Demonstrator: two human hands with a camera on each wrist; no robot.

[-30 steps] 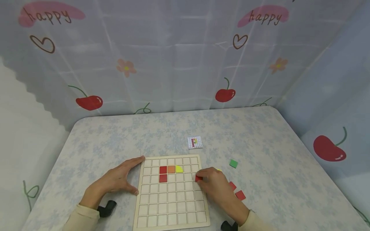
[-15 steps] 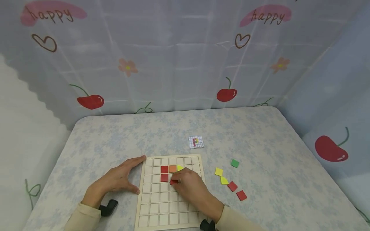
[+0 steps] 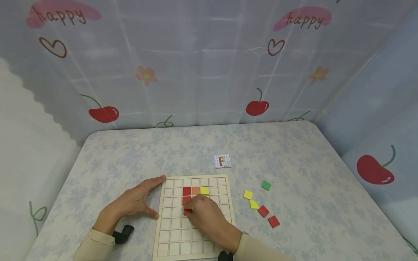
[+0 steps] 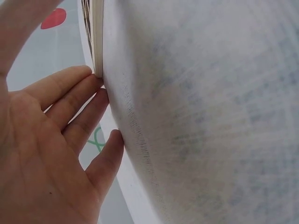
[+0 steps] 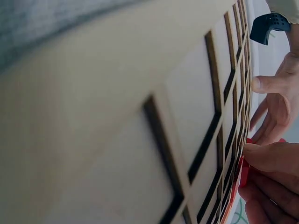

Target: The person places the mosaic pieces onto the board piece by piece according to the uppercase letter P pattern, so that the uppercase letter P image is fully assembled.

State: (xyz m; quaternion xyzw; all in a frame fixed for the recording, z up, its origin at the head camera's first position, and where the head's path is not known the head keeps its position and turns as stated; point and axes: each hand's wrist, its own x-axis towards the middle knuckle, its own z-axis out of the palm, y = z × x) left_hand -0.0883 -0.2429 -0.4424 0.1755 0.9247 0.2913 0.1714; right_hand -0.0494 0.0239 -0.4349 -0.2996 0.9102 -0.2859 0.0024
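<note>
My right hand (image 3: 207, 217) pinches a red square tile (image 3: 185, 211) between thumb and fingers, at a cell of the wooden grid board (image 3: 175, 237). This cell lies just below two red tiles (image 3: 186, 191) in the same column. An orange tile (image 3: 195, 190) and a yellow rounded tile (image 3: 204, 190) sit beside the upper red one. In the right wrist view the held red tile (image 5: 245, 172) is tilted against the board. My left hand (image 3: 130, 203) is spread at the board's left edge, fingertips at the top corner and thumb lower down.
Right of the board lie a green tile (image 3: 266, 185), a yellow square tile (image 3: 248, 194), a yellow rounded tile (image 3: 254, 204) and two loose red tiles (image 3: 273, 221). A small pattern card (image 3: 222, 161) rests behind the board on the patterned tablecloth (image 3: 147, 152).
My right hand has carried the red tile leftward from the board's right edge to the column under the two red tiles. My left hand stays at the board's left edge.
</note>
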